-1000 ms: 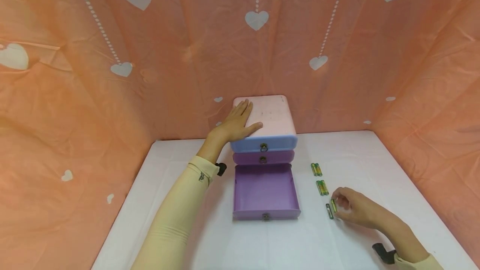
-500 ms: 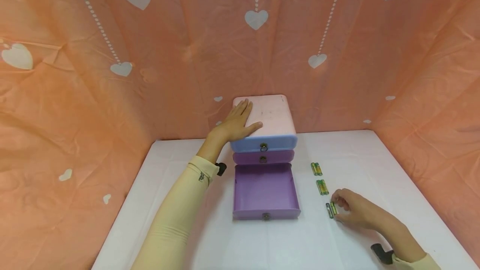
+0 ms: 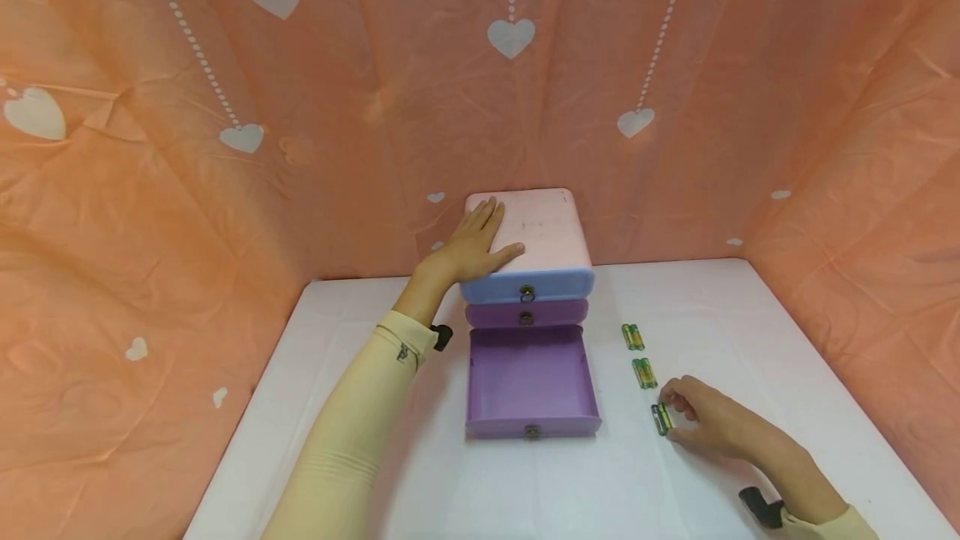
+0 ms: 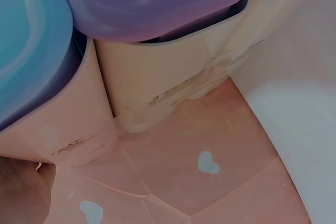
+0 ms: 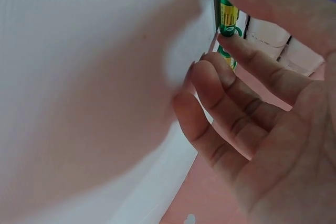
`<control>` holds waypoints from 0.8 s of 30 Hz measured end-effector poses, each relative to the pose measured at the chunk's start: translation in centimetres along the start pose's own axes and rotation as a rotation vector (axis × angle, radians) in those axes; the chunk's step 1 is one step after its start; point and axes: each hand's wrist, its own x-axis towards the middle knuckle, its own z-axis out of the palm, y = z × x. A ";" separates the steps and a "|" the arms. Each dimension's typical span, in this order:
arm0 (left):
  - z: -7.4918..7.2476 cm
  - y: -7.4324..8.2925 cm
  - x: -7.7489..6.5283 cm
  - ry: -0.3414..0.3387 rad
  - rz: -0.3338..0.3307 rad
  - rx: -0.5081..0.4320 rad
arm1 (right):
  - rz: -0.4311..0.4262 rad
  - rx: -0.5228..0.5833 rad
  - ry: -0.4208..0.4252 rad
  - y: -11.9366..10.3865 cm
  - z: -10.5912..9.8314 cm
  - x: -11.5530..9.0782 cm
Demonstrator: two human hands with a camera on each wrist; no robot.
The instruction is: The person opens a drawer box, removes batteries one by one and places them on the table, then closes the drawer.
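Observation:
My left hand (image 3: 472, 248) rests flat, fingers spread, on the pink top of a small drawer cabinet (image 3: 551, 227). Its bottom purple drawer (image 3: 532, 427) is pulled out and holds nothing; the blue drawer (image 3: 491, 288) and middle purple drawer (image 3: 491, 317) above are pushed in. On the right, my right hand (image 3: 712, 421) pinches a green-and-yellow battery (image 5: 228, 17) by its two ends, between thumb and index finger. That battery lies against a darker-looking battery (image 3: 658, 421) on the table. The other right fingers are bent and touch no battery.
Two more pairs of green batteries lie farther back on the white table (image 3: 697, 307), a far pair (image 3: 633, 337) and a nearer pair (image 3: 644, 373). An orange curtain (image 3: 375, 148) with white hearts encloses the back and sides.
My right hand has shifted slightly left with the battery, closing the gap to the darker battery beside it. The left hand and the cabinet have stayed in place.

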 end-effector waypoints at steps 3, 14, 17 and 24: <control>0.0 -0.1 0.1 0.002 0.000 -0.004 | 0.004 -0.001 0.000 0.0 0.0 0.0; 0.0 -0.1 0.0 0.001 0.009 -0.007 | 0.042 0.013 -0.012 -0.2 0.0 0.2; -0.1 -0.1 0.0 0.002 0.012 -0.007 | 0.047 0.009 -0.013 -0.2 0.0 0.2; -0.1 0.0 0.0 -0.002 0.005 0.006 | 0.052 0.001 -0.026 -0.3 -0.3 0.2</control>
